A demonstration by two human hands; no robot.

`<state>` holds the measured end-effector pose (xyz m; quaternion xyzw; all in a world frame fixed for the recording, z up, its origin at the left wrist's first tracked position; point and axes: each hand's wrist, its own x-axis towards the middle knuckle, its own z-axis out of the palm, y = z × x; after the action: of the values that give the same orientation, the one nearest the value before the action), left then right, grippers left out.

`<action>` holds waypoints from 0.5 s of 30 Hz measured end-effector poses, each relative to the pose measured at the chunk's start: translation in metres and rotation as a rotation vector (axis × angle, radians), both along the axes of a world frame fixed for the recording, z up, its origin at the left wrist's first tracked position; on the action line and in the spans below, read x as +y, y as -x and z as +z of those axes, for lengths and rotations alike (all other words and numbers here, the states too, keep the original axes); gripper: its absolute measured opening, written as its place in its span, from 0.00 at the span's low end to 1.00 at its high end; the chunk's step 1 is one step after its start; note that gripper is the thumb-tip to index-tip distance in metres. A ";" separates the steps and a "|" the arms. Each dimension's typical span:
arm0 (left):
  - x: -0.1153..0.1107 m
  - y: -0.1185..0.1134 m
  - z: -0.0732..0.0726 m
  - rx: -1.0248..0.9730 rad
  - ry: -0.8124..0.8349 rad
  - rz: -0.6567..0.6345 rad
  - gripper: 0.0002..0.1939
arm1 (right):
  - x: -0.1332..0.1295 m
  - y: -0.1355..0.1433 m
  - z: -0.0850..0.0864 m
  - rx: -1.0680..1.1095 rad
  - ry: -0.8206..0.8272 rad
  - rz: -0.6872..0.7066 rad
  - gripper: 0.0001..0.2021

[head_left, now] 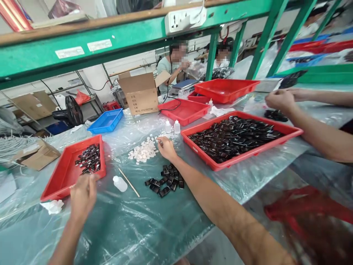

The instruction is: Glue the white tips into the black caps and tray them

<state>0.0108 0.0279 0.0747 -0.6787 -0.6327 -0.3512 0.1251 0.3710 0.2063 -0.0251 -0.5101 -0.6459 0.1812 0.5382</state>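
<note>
My left hand (83, 193) is at the near edge of a red tray (59, 173) on the left, fingers curled together. Whatever they hold, if anything, is hidden. Small shiny black parts (91, 158) lie in that tray, just beyond the hand. In the middle of the table, my right hand (167, 148) reaches to the right side of a pile of small white pieces (143, 150). Its thumb and fingers are pinched together; what is between them is too small to make out. Below that hand, several loose black parts (168, 178) lie beside my forearm.
A white bottle (120, 183) and a thin stick (129, 182) lie between my hands. Two small dropper bottles (177, 127) stand behind. A large red tray (215, 165) full of black parts is at right, near another person's hands (281, 100). A green shelf beam (124, 35) crosses above.
</note>
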 end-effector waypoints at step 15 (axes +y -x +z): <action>-0.026 0.006 -0.042 0.134 -0.095 -0.204 0.15 | -0.069 -0.115 0.115 -0.322 0.108 -0.255 0.16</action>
<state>0.0050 0.0020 0.0330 -0.7547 -0.5334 -0.3454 0.1630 0.4861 0.1376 0.0900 -0.6383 -0.6429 0.0622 0.4187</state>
